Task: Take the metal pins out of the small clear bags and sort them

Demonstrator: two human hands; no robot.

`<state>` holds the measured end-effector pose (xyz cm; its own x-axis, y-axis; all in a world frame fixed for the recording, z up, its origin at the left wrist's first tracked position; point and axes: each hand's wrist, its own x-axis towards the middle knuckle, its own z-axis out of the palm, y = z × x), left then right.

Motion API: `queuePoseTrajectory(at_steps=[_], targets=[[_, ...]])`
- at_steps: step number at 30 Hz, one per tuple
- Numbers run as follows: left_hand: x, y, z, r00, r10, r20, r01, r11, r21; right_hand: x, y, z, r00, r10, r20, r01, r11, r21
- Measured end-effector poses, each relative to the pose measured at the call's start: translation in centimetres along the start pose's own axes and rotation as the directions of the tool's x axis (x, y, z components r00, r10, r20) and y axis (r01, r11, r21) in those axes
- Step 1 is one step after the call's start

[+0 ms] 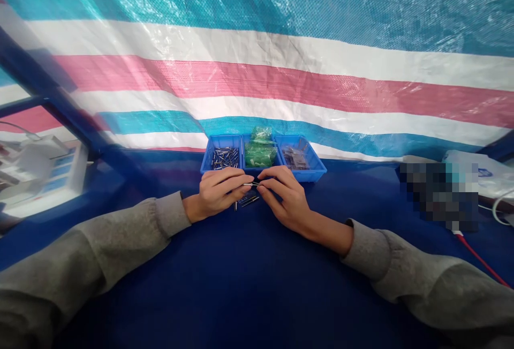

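My left hand (221, 191) pinches a thin silvery rod (249, 184) between thumb and fingers. At the rod's right end my right hand (287, 196) has its thumb and fingertips closed on a slim tip. Too little of the piece shows to tell its exact kind. Below the fingers, a few slim dark and silvery pieces (250, 201) lie on the blue table (257, 274). Just behind the hands stands a blue bin of loose metal rods (225, 157), beside a bin with a green plastic bag (260, 151) and a bin of small clear packets (296, 157).
A striped plastic sheet (257, 76) hangs behind the bins. To the right lie a blurred-out dark object (441, 194), a red cable (482, 258) and a clear plastic bag (474, 169). White equipment (48, 177) stands at the left beyond a blue frame bar (48, 70).
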<state>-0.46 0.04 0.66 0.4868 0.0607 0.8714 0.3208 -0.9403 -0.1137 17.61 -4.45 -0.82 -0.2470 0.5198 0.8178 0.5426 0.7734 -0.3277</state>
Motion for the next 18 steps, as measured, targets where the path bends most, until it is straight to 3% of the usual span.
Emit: queuePoseTrajectory(at_steps=[6,11,18], targets=[[-0.2,0.0,-0.1,1.000,-0.002,0.017,0.003,0.998,-0.064,-0.3,0.1,0.1,0.999,-0.003,0.033,0.004,0.999,-0.034],[-0.6,-0.2,0.3,0.995,-0.090,-0.030,0.084,0.982,-0.171,-0.4,0.1,0.1,0.999,-0.007,0.048,0.015,0.983,-0.184],[-1.4,-0.6,1.0,0.987,-0.152,-0.042,0.135,0.952,-0.276,-0.6,0.2,0.6,0.986,0.020,0.168,0.032,0.952,-0.303]])
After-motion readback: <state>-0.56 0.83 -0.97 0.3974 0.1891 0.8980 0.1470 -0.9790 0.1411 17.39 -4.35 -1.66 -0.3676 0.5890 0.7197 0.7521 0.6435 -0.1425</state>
